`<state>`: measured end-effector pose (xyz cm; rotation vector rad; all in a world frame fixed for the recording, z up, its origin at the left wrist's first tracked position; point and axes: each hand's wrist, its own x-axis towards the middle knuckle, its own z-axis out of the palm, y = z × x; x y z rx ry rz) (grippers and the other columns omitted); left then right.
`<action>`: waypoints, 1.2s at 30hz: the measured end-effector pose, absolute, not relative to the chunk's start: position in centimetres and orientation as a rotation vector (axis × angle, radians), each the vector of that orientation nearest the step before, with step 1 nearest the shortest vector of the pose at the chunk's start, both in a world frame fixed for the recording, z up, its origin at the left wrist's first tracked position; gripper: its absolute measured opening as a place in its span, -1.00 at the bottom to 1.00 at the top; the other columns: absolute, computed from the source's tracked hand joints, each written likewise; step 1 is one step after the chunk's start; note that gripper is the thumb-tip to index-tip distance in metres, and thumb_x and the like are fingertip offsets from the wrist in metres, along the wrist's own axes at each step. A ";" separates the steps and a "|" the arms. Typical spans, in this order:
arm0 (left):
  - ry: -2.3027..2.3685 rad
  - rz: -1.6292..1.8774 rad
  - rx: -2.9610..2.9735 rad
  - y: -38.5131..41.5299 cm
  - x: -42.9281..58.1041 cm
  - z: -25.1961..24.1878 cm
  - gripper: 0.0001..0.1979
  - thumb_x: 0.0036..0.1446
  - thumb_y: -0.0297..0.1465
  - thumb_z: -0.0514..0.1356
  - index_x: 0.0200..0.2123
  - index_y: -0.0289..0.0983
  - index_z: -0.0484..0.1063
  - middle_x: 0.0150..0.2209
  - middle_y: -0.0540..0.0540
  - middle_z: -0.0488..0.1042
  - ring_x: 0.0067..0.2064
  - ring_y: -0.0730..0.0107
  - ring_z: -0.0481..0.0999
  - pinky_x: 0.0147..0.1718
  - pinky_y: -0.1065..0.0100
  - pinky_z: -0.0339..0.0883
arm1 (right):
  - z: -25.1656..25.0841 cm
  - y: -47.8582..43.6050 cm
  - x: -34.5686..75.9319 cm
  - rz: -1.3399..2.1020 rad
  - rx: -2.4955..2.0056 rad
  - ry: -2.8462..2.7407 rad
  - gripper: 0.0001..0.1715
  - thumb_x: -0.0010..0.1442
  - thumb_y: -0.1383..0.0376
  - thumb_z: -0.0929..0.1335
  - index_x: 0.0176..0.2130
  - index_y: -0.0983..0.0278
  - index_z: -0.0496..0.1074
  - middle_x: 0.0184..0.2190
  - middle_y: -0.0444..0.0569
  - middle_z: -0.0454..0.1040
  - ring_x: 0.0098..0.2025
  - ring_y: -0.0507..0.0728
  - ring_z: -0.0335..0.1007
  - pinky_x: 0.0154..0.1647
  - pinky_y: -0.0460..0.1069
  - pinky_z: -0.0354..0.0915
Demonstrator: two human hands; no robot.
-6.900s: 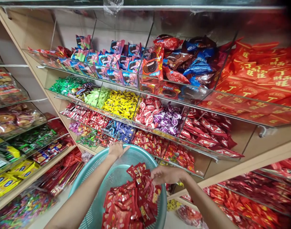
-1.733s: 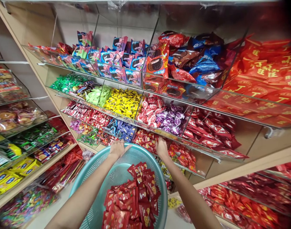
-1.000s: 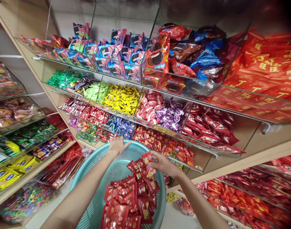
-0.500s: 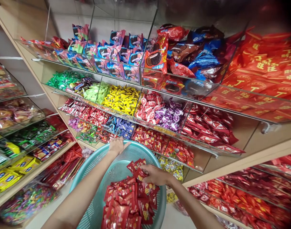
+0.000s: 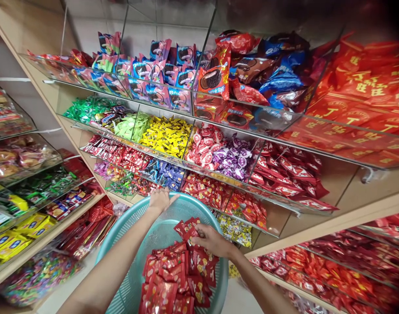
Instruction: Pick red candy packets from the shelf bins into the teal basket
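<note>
A teal perforated basket (image 5: 121,244) stands against the shelves, with a heap of red candy packets (image 5: 166,270) inside. My left hand (image 5: 160,199) grips the basket's far rim, its thumb stretched along the edge. Inside the right part of the basket, my right hand (image 5: 209,240) has its fingers curled on some red packets (image 5: 187,227) at the top of the heap. Its palm side and part of the fingertips are hidden.
Clear-fronted shelves (image 5: 219,168) of wrapped sweets rise beyond the basket. More shelves flank it, with yellow packs (image 5: 34,224) at left and red packets (image 5: 317,270) at right. A bag of colourful sweets (image 5: 39,277) lies low at left.
My right hand has shifted slightly up and left over the red packets. My left hand and the basket have stayed in place.
</note>
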<state>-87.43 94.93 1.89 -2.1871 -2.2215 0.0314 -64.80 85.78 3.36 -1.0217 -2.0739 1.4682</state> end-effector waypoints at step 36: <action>-2.233 0.061 -2.184 94.7 -87.2 2.4 -0.22 0.09 0.09 -0.35 -0.09 -0.44 0.29 -0.16 -0.35 0.38 -0.08 0.02 0.32 -0.10 0.15 0.09 | 4.0 80.7 -60.5 1.281 -1.412 -2.098 -0.82 0.14 0.24 0.21 -0.40 0.23 0.33 -0.48 -0.15 0.36 -0.39 0.05 0.25 -0.37 -0.07 0.10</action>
